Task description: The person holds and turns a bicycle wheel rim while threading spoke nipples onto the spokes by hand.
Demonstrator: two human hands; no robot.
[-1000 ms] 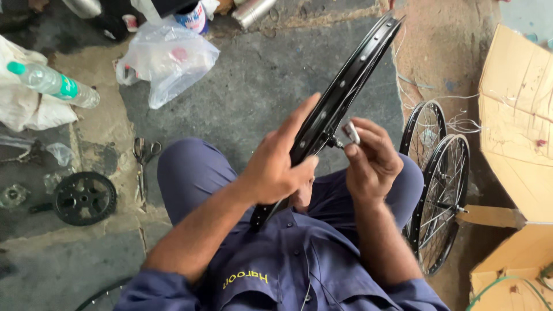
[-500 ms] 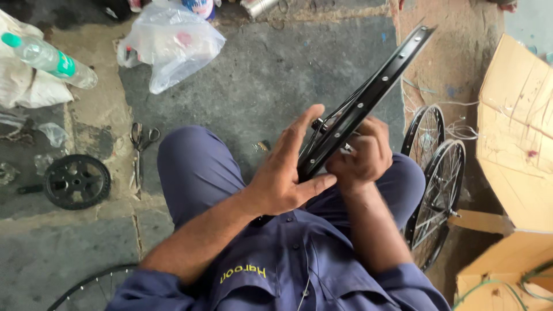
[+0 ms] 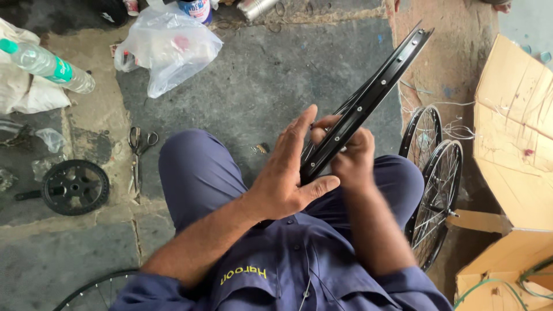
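Black wheel rim (image 3: 368, 101), edge-on over the lap, now tilted further right than a second ago; left hand (image 3: 288, 173) flat and spread against it, right hand (image 3: 348, 155) curled behind, contents unseen. Beyond: clear plastic bag (image 3: 170, 46) holding something reddish, open cardboard box (image 3: 512, 144), interior hidden.

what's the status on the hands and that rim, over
Left hand flat against the black rim, thumb under it. Right hand gripping the rim from the other side. Spoked wheels close by on the right, not touching.
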